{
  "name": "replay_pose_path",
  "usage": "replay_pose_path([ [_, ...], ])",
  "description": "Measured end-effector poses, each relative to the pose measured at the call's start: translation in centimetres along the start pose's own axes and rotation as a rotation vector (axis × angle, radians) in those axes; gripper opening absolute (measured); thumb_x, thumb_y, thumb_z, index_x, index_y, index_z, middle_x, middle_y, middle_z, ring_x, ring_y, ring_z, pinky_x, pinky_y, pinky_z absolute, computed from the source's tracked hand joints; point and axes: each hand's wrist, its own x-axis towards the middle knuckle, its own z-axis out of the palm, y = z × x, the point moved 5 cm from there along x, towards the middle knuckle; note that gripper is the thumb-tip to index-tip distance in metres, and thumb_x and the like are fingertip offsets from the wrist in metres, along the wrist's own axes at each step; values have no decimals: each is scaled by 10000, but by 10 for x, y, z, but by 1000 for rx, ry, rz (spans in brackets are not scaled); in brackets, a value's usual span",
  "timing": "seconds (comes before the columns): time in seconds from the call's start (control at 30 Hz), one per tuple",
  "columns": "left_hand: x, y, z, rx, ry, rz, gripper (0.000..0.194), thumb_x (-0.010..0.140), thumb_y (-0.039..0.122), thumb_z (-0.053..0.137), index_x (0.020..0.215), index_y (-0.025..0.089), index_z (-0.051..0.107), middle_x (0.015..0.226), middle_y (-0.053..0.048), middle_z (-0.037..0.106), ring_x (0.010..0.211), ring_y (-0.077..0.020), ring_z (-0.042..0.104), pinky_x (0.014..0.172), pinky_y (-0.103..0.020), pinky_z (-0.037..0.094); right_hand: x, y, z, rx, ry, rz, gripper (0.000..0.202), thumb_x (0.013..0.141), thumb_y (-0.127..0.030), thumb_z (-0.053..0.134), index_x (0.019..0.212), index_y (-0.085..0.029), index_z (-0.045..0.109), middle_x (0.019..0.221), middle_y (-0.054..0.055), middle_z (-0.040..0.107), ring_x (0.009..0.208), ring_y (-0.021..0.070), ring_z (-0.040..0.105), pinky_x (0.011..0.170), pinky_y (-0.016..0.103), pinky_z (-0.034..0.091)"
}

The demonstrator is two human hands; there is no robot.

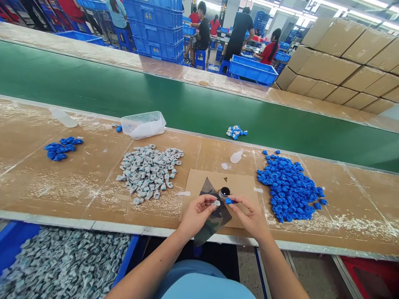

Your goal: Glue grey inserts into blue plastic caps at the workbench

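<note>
Between its fingertips my left hand [195, 214] pinches a small grey-white plastic piece [216, 203]. My right hand [252, 216] pinches a small blue piece [229, 201] a short way to the right of it; the two pieces are apart. Beneath the hands lies a dark camouflage-patterned sheet [209, 227], on a flat cardboard piece [195, 182]. Just beyond the fingers stands a small round jar [224, 192] with a dark top or contents. Left of my hands spreads a pile of grey-white pieces [149, 170], and to the right a pile of blue pieces [289, 191].
A green conveyor belt [124, 87] runs past the bench, carrying a small blue-and-white cluster [236, 132]. A clear plastic tub [143, 126] and a squeeze bottle [64, 118] stand at left. A blue bin [132, 249] of grey pieces sits below. People work beyond, near stacked cartons [336, 66].
</note>
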Motion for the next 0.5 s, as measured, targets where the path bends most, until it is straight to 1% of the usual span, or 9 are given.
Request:
replay_pose_path([
  [0.1, -1, 1, 5, -30, -32, 21, 279, 659, 297, 749, 886, 175, 642, 847, -28, 679, 843, -154, 626, 839, -313, 508, -2, -7, 7, 83, -26, -7, 179, 840, -217, 606, 992, -243, 697, 937, 43, 731, 878, 175, 676, 782, 313, 557],
  [0.2, -2, 2, 8, -37, -80, 27, 288, 680, 301, 740, 912, 175, 626, 871, -38, 683, 857, -158, 632, 846, -322, 508, 0, -13, 9, 112, -48, -45, 166, 839, -204, 614, 978, -243, 697, 910, 35, 733, 859, 165, 668, 769, 303, 551],
  [0.37, -4, 13, 11, 96, -159, 78, 232, 726, 268, 698, 929, 182, 629, 862, -39, 687, 836, -158, 641, 816, -311, 515, 1, -15, 4, 136, -106, -113, 148, 828, -195, 639, 949, -246, 708, 839, 21, 729, 780, 148, 661, 703, 281, 543],
  [0.43, -5, 18, 12, 129, -151, 101, 194, 732, 272, 695, 891, 182, 630, 854, -38, 681, 827, -157, 638, 806, -303, 513, -1, -16, 3, 154, -73, -139, 146, 825, -194, 645, 941, -251, 713, 801, 14, 723, 739, 143, 654, 669, 275, 539],
  [0.5, -6, 19, 14, 104, -124, 99, 188, 727, 299, 704, 843, 177, 620, 819, -33, 671, 795, -150, 633, 773, -285, 514, -4, -15, 5, 172, 0, -152, 157, 827, -192, 644, 950, -258, 716, 772, 10, 716, 706, 138, 644, 640, 269, 533],
])
